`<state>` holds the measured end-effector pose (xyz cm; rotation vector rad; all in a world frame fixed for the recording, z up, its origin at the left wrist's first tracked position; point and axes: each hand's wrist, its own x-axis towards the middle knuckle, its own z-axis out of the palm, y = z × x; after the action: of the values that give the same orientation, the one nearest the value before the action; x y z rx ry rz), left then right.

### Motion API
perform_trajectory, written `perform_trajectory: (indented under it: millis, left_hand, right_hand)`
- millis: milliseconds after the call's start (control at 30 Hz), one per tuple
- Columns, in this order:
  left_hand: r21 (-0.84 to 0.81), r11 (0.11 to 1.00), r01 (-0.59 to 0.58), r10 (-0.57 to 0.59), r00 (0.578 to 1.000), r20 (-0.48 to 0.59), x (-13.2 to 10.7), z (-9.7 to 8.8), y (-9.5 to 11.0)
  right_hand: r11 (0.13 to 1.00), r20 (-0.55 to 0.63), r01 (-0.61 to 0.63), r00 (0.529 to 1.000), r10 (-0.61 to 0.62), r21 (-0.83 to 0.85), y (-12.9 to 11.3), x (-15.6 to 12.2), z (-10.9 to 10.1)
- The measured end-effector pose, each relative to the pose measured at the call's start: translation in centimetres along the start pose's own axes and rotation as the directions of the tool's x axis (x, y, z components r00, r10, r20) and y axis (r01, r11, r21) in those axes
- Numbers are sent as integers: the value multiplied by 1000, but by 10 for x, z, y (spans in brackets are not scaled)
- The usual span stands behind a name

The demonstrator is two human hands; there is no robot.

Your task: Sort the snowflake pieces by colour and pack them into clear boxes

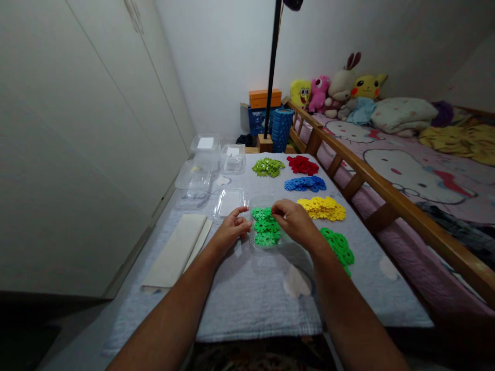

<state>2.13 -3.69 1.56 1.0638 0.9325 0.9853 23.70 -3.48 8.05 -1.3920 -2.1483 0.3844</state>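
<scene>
A clear plastic container point(264, 249) stands in front of me with rows of green snowflake discs point(266, 226) in it. At its left side is my left hand point(234, 225), open, thumb and forefinger apart, fingertips at the rim. My right hand point(293, 217) reaches over the container's right side. Its fingers are pinched at a green snowflake disc at the upper right of the rows; the fingertips partly hide it. More green discs point(338, 246) lie right of the container, partly behind my right forearm. A clear lid point(229, 204) lies just left of the container.
Piles of yellow point(323, 208), blue point(305, 183), red point(302, 165) and light green pieces point(268, 167) line the table's right side. Clear containers point(194, 175) stand back left; a folded cloth point(176, 252) lies left. A wooden bed rail point(359, 172) borders the right, a black pole point(272, 72) the back.
</scene>
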Motion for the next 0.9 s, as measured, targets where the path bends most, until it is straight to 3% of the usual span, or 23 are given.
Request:
perform_trajectory:
  millis: [100, 200, 333, 467, 533, 633, 700, 900]
  left_hand:
    - [8, 1000, -9, 9, 1000, 5, 1, -1, -1]
    - [-2, 1000, -4, 4, 1000, 2, 1, 0, -1]
    - [-10, 1000, -3, 3, 1000, 6, 0, 1, 0]
    - [-11, 1000, -6, 6, 1000, 12, 0, 1, -1]
    - [-10, 1000, -2, 2, 1000, 10, 0, 1, -1]
    - [-2, 1000, 3, -3, 1000, 8, 0, 0, -1]
    - [4, 1000, 5, -5, 1000, 9, 0, 0, 0]
    - [-7, 1000, -1, 1, 1000, 3, 0, 0, 0]
  right_hand:
    - [999, 14, 1, 1000, 0, -47, -4, 6, 20]
    - [1000, -52, -22, 998, 21, -8, 0, 6, 26]
    - [996, -186, -72, 979, 80, 52, 17, -1, 6]
    - [975, -242, -217, 944, 223, 52, 43, -20, -29]
    - [951, -211, -308, 930, 303, 6, 58, -33, -41]
    - [905, -74, -407, 913, 400, -128, 78, -52, -48]
    - [867, -18, -435, 896, 444, -243, 87, -62, -44]
    - [742, -7, -469, 848, 530, -479, 89, -70, -24]
